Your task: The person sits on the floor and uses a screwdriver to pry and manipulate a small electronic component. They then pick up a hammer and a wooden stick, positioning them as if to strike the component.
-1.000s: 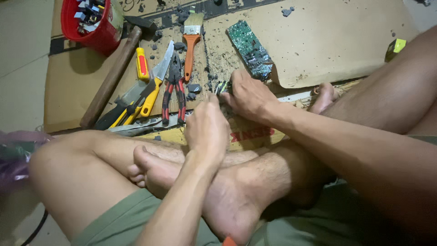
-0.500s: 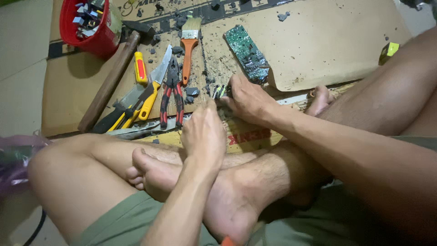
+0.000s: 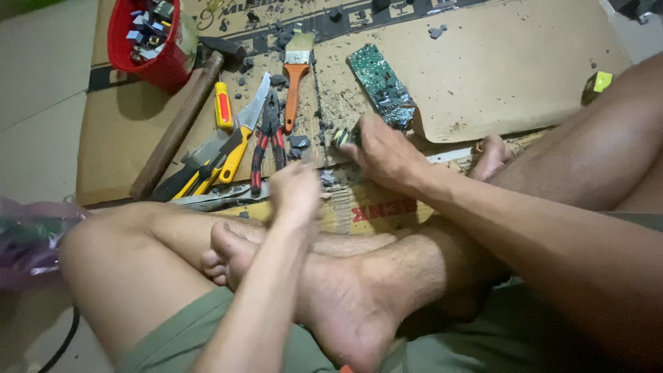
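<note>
Cardboard sheets [image 3: 525,76] over pale floor [image 3: 41,103] — debris-strewn, right hand [image 3: 383,152] gripping small part [image 3: 343,137], left hand [image 3: 295,193] blurred — grip unclear

Red round plastic bucket [image 3: 145,43] at eleven o'clock; orange-handled pale-bristled paintbrush [image 3: 297,76] at twelve — green speckled circuit board [image 3: 380,86] just right; red-and-black-handled pliers [image 3: 268,141] — brown flat cardboard sheet [image 3: 511,62], dark-flecked.

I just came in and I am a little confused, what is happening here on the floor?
A person sits cross-legged on cardboard. The right hand grips a small dark part beside a green circuit board. The left hand hangs blurred over the cardboard; whether it holds anything is unclear. Red-handled pliers, a paintbrush, a hammer and a red tub lie nearby.
</note>
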